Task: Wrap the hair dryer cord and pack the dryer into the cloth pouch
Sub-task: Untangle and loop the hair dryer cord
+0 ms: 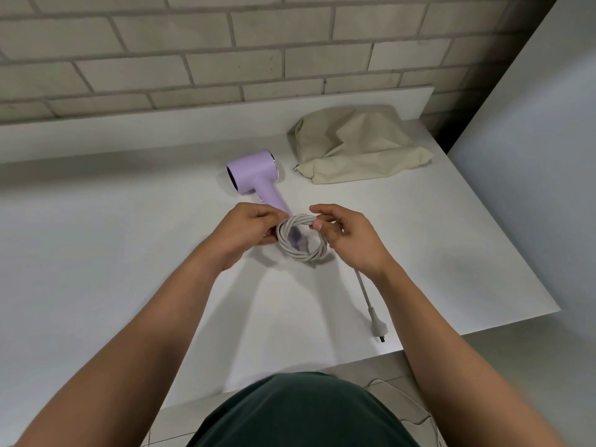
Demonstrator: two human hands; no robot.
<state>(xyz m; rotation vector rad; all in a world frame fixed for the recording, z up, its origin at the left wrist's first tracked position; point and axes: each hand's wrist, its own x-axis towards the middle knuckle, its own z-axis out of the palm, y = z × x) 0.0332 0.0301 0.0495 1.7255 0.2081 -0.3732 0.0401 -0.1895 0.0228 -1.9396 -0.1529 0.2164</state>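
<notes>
White cord (303,253), one coil, pinched by left hand (254,227) and right hand (348,235); one dryer (253,172), one pouch (358,146).

Smooth matte white desk (96,253) fills most of the view; taken as reference.

Behind desk: a raised white ledge (129,133) runs along its rear edge. Above the ledge stands a wall of pale grey-beige bricks (193,43) in staggered courses, with lighter mortar joints.

Right of desk: a plain white flat panel (532,156) slants across the view. A narrow dark gap (448,124) sits between this panel and the bricks, at the desk's rear right corner.

Below desk's near edge: pale grey floor (522,356), with thin tile joints visible.

Light: soft and even, with faint diffuse shadows on the desk top.
</notes>
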